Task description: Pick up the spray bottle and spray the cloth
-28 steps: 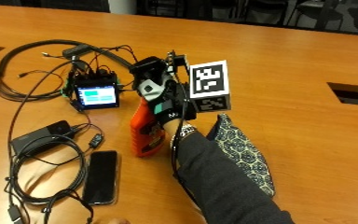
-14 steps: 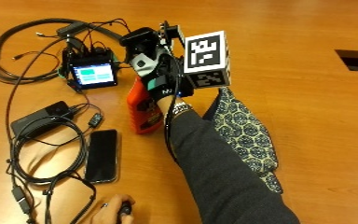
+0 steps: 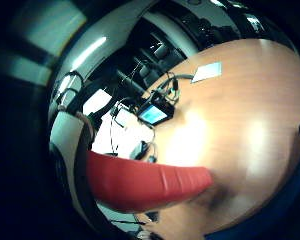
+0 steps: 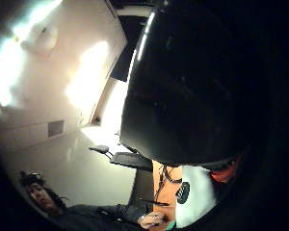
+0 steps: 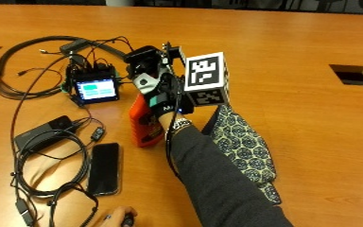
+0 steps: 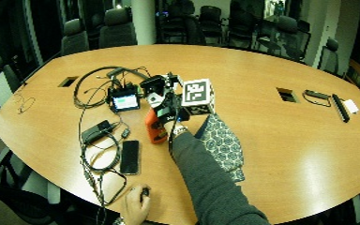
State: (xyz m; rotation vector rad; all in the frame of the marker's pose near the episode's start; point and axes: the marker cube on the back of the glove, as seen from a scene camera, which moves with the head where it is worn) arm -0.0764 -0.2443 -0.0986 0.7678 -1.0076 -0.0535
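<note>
Outside view first: the gloved right hand [image 5: 159, 92] sits at the top of the orange spray bottle [image 5: 145, 124], its grip seemingly wrapped round the neck and head, though the rig on the hand hides the fingers, so I cannot tell how far they are curled. The little-finger palm view shows the bottle's orange body [image 3: 150, 182] running close under the palm, which suits a hold but does not prove one. The bottle stands upright on the table [image 5: 307, 61], or just off it; I cannot say which.

I'd judge it a rigid plastic bottle, light to moderate depending on how full it is, smooth-sided and a bit slippery, so the narrow neck under the trigger is the place to take it, with a finger free for the trigger.

The patterned cloth [image 5: 244, 146] lies flat just beside the bottle at its 3 to 4 o'clock, partly under the sleeve; it looks soft and limp.

At the bottle's 10 o'clock stands a small screen device [image 5: 95, 90] among cables; a black phone [image 5: 105, 168] lies at its 7 o'clock.
</note>
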